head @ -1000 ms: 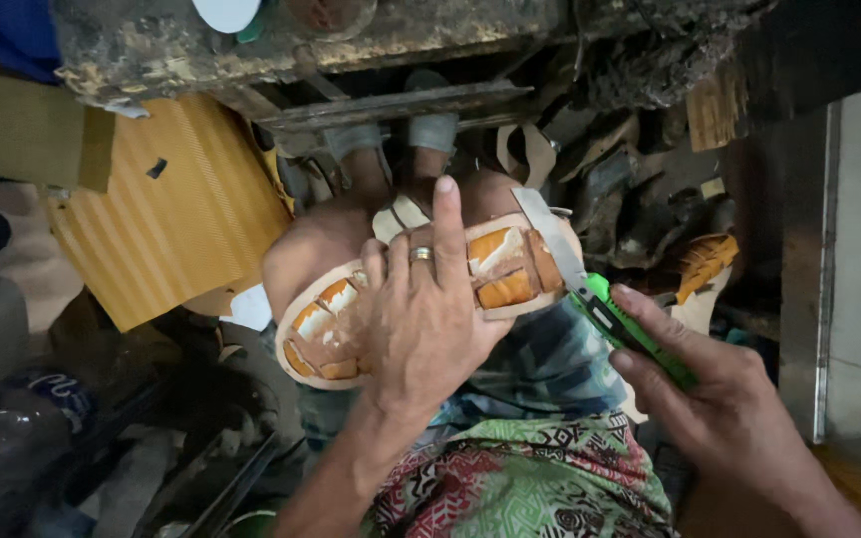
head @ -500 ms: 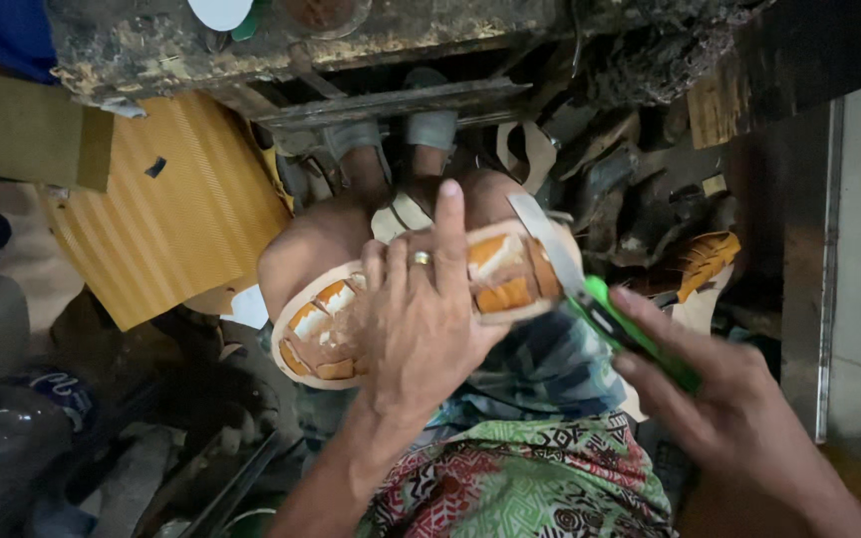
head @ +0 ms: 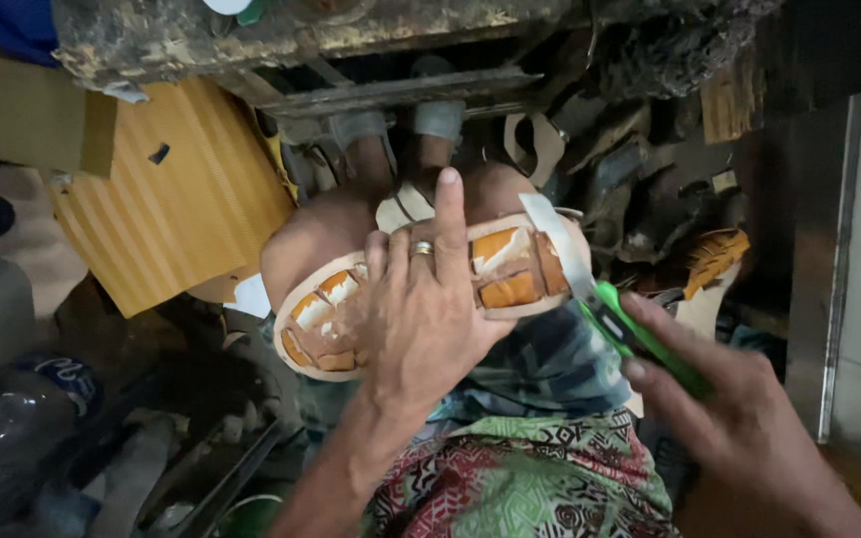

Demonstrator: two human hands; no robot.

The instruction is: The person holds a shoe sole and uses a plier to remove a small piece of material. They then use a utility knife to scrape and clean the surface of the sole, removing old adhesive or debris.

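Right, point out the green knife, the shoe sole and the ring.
green knife [head: 640, 339], head view, on the green handle just above the right hand's fingers.
shoe sole [head: 510, 269], head view, on its orange-patched upper face, right of the left hand.
ring [head: 422, 248], head view, on the band across the finger.

Orange-patched tan sole, green-handled knife, yellow corrugated board, red-green patterned cloth

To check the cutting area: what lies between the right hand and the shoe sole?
In the head view, the green utility knife spans the stretch: the right hand grips its handle and the blade reaches the shoe sole. The left hand presses the sole.
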